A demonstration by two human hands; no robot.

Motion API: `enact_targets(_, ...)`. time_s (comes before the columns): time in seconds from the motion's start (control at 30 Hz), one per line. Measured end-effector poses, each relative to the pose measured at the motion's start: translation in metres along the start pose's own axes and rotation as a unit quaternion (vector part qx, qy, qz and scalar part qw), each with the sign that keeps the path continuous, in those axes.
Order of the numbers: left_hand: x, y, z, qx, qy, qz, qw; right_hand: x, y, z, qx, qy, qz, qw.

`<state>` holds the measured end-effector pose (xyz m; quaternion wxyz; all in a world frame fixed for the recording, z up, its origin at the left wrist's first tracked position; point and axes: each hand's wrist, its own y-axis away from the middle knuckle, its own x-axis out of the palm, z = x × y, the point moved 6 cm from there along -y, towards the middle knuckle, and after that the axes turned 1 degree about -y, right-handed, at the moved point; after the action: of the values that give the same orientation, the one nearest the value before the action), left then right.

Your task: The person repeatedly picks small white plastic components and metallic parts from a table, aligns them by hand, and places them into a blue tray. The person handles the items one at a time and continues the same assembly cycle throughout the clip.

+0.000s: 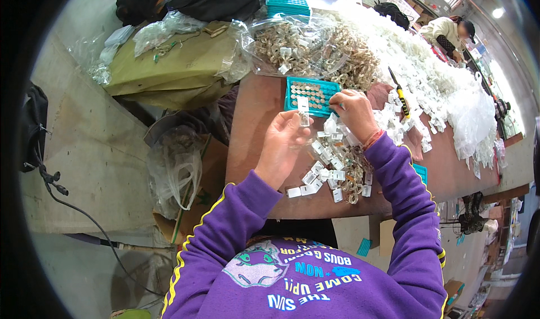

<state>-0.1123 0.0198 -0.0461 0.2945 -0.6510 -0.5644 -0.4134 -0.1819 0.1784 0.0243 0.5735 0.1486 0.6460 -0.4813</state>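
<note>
Above the near side of the tray, my left hand point(284, 142) is closed around a small white plastic piece point(304, 104), which points up between thumb and fingers. My right hand point(355, 114) reaches over the right rim of a teal tray point(289, 94), its thumb and fingertips pressed together; whatever is in the pinch is too small to make out. Rows of small round pale discs point(306, 87) lie in the tray. Below my hands, loose white plastic pieces point(325, 174) are scattered on the brown table point(253, 128), mixed with a heap of beige cord-like parts point(353, 187).
A clear bag point(281, 49) of beige parts lies behind the tray. White pieces heap up point(427, 88) at the right, with a yellow-and-black tool point(401, 98) near them. Stacked teal trays point(287, 5) stand at the back. Another person point(447, 35) works at far right.
</note>
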Motion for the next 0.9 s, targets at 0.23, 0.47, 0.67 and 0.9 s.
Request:
enact_targets(0.23,0.007,0.004,-0.002,0.032,-0.067,-0.003,0.997,-0.045,0.001,0.058,-0.008,-0.277,-0.031,0.96)
enact_targets(0.47,0.008,0.005,-0.004,0.053,-0.093,-0.004,0.994,-0.044,0.003,0.076,0.008,-0.278,-0.047,0.959)
enact_targets(0.67,0.009,0.004,-0.005,0.061,-0.125,0.008,0.99,-0.039,0.001,0.068,0.055,-0.345,0.02,0.937)
enact_targets(0.9,0.009,0.008,-0.001,0.014,-0.003,0.017,1.0,-0.042,0.011,0.081,-0.006,-0.235,-0.075,0.969)
